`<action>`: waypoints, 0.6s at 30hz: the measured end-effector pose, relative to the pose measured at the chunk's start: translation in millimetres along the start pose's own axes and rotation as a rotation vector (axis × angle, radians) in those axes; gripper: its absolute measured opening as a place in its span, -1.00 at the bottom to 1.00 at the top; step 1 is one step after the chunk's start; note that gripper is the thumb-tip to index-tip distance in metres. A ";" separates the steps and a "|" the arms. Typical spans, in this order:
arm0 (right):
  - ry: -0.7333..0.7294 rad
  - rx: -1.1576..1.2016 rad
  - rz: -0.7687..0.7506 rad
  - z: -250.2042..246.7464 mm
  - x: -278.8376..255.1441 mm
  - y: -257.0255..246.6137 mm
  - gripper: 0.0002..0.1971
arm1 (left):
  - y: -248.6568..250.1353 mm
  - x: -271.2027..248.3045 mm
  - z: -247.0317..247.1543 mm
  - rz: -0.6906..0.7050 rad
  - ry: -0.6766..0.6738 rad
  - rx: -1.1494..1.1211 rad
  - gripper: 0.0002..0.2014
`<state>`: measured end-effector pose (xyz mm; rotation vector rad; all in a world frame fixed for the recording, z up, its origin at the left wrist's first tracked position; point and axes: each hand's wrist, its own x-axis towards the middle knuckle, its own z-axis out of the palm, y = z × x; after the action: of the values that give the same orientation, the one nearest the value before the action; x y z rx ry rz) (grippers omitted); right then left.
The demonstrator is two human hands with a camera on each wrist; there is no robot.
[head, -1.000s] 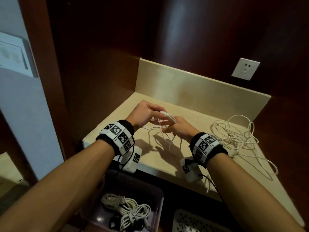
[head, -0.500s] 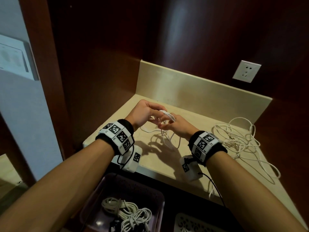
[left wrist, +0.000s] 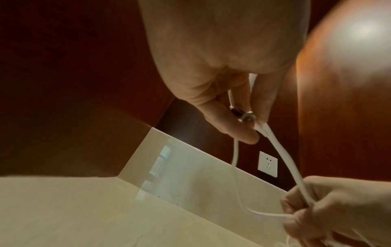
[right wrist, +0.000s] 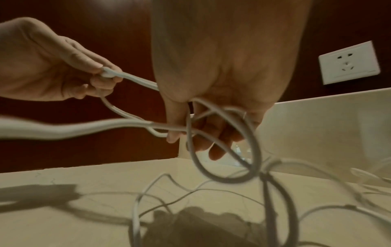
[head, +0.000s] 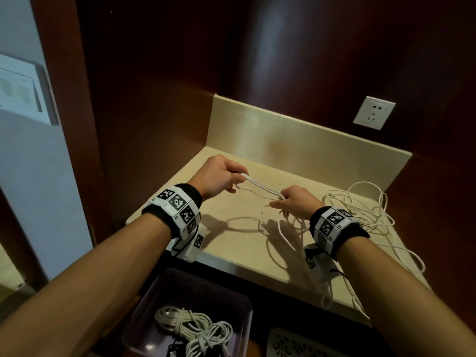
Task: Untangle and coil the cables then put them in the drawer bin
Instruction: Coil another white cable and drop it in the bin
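A beige, stone-like table [head: 231, 243] fills the centre of the head view, set into a nook of dark reddish-brown wood panels [head: 159, 104] and backed by a low upstand [head: 296, 140] of the same beige. A white wall socket [head: 374, 112] sits on the panel at upper right. At far left is a pale grey-blue wall [head: 33, 176] with a white plate on it.

Above the table's middle, the left hand [head: 221, 175] pinches the plug end of a white cable [head: 260, 188] between thumb and fingertips; the left wrist view shows a small metal connector at that pinch. The doubled strand runs tight to the right hand [head: 296, 203], whose fingers curl round it along with several hanging loops. Those loops drop onto the table just below the right hand.

A loose tangle of white cables [head: 360, 210] lies at the table's right side, strands trailing toward its front edge and casting thin shadows.

Below the front edge, at bottom centre, a dark purple drawer bin [head: 206, 292] holds coiled pale cables [head: 195, 328]. A white patterned tray [head: 296, 343] shows just right of it.
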<state>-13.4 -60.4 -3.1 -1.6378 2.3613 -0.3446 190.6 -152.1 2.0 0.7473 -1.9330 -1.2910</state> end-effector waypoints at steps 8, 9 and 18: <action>0.142 0.162 -0.037 -10.2 -5.8 9.7 -0.67 | 0.1 1.7 9.6 0.030 -0.024 0.693 -0.83; 0.151 0.172 -0.046 -10.6 -5.9 9.4 -0.69 | 2.0 1.5 11.7 0.029 -0.025 0.774 -0.80; 0.168 0.236 -0.114 -12.0 -17.8 0.3 -0.74 | -0.9 11.0 52.7 0.086 -0.072 0.985 -0.36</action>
<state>-11.7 -43.0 9.3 -1.6905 2.2414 -0.7799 142.1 -132.3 -10.6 1.0487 -2.6064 -0.2317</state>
